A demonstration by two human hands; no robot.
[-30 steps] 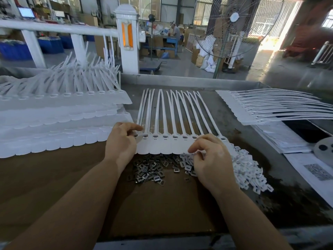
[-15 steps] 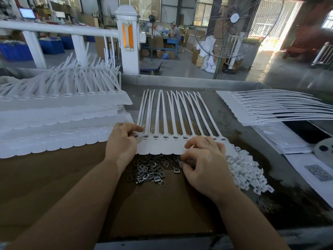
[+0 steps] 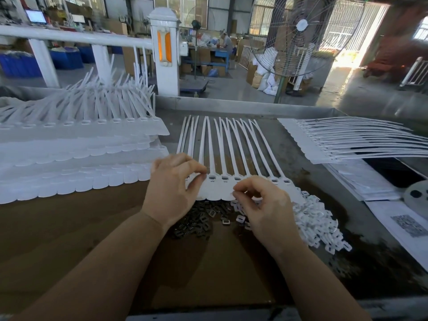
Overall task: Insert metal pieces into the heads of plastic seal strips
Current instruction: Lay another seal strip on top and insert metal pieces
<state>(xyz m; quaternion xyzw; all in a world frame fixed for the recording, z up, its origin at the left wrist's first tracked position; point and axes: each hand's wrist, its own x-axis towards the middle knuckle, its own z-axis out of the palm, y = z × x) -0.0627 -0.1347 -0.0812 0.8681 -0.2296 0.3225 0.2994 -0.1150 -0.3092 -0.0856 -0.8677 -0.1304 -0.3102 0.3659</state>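
Note:
A joined row of white plastic seal strips (image 3: 228,156) lies flat in the middle of the table, tails pointing away, heads toward me. My left hand (image 3: 172,191) pinches the leftmost head of that row between thumb and fingers. My right hand (image 3: 261,205) hovers over the row's near edge with thumb and forefinger pinched together; what they hold is too small to see. Below the heads lies a dark heap of metal pieces (image 3: 196,218), and to its right a heap of small white plastic clips (image 3: 317,225).
Stacked rows of seal strips (image 3: 76,163) fill the table's left side. Another fanned row (image 3: 352,142) lies at the right, over papers (image 3: 363,181). A grey perforated disc (image 3: 416,193) sits at the right edge. Brown cardboard (image 3: 92,239) covers the near table.
My right hand has lifted from the pile of pieces and moved up over the heads, fingers now pinched. My left hand stays on the leftmost head.

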